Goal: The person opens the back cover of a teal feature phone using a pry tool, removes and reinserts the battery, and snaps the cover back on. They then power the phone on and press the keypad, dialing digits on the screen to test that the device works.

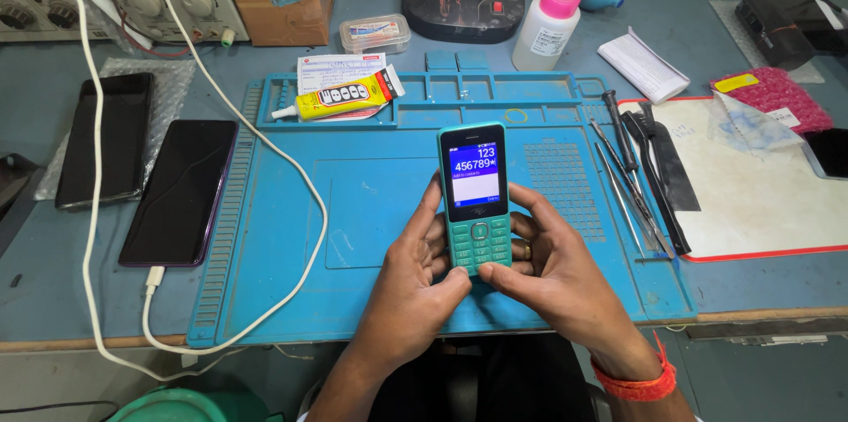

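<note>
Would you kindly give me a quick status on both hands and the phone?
Left hand and right hand both gripping the teal keypad phone, thumbs at the keypad. Screen lit, phone upright over the blue repair mat. Nothing between hands and phone.

Teal keypad phone point(475, 197) upright above blue mat; screen lit; keypad facing up.

You've got open blue mat point(371, 210) left of the keypad phone point(474, 197), up to the white cable point(300, 183) looping across it. On the right, tweezers and screwdrivers point(632, 183) line the mat edge (tight squeeze). Behind, the glue tube point(340, 97) and bottle point(546, 29) block the way; two smartphones point(181, 192) fill the bench's left side.
</note>
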`<state>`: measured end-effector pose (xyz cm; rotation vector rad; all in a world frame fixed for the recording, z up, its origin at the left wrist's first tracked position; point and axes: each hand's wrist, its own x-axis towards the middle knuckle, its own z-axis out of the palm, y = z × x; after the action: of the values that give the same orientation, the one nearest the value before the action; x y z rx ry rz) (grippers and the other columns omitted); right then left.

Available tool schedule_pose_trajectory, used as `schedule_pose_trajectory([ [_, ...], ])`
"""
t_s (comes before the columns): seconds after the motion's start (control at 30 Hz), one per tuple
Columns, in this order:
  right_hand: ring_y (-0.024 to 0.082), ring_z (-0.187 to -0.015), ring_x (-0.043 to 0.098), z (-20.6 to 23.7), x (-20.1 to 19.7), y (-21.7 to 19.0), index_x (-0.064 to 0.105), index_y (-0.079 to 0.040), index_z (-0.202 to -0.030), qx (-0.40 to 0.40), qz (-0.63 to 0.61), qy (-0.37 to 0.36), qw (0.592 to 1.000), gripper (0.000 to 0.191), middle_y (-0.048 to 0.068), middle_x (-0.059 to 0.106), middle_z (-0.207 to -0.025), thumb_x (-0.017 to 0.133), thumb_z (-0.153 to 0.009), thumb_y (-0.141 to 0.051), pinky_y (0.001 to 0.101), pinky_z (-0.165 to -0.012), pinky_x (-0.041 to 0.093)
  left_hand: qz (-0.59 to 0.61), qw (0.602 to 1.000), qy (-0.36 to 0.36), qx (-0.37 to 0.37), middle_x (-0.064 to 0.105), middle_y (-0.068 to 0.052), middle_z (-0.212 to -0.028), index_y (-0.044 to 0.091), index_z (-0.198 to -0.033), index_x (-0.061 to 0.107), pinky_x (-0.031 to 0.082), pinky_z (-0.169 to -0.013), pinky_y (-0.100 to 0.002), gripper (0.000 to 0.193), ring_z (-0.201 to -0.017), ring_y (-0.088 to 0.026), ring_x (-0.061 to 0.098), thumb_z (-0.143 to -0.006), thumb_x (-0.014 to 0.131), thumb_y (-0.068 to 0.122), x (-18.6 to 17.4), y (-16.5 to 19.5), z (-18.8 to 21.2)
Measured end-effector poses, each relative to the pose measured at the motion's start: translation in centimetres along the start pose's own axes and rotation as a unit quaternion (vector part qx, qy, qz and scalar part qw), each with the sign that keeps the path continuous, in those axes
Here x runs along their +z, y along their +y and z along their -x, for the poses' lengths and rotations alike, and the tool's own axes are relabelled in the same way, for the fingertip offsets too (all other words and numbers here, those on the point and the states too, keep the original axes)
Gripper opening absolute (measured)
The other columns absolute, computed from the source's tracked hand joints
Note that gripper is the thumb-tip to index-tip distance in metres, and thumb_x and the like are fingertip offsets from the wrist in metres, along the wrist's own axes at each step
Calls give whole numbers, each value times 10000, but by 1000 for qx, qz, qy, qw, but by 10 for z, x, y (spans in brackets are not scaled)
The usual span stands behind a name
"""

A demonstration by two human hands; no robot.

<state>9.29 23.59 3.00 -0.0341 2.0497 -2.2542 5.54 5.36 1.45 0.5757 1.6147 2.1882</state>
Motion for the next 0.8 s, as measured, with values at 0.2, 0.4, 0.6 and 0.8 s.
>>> schedule_pose_trajectory([
  [0.2,192,-1066,689,-1,0,1,358,-80,-1541,2,2,4,1000,838,140,648,-1237,749,-807,20,319,-863,612,-12,1000,1,-12,554,-186,-1485,95,-1654,73,500,-1105,-401,960,-1332,-250,599,-830,529,-91,1,4,-1],
  [0.4,206,-1079,692,0,-1,2,346,-73,-1545,-2,-2,2,1000,841,156,647,-1245,745,-812,28,324,-869,611,-12,1000,0,-19,553,-187,-1484,99,-1654,69,509,-1094,-398,955,-1322,-255,605,-835,525,-81,2,5,0],
  [0.6,209,-1120,685,-1,-3,2,312,-72,-1559,-5,-14,-16,1000,830,167,644,-1302,707,-837,34,326,-916,592,-11,1000,5,-14,540,-181,-1498,91,-1651,68,506,-1097,-394,948,-1338,-250,590,-838,523,-89,1,4,-1],
  [0.8,216,-1135,679,1,-7,1,301,-59,-1578,-4,-38,-34,999,804,170,634,-1327,637,-859,66,329,-931,569,-4,1000,10,-16,527,-178,-1506,92,-1650,65,519,-1077,-398,948,-1334,-248,582,-838,516,-99,1,2,-1],
])
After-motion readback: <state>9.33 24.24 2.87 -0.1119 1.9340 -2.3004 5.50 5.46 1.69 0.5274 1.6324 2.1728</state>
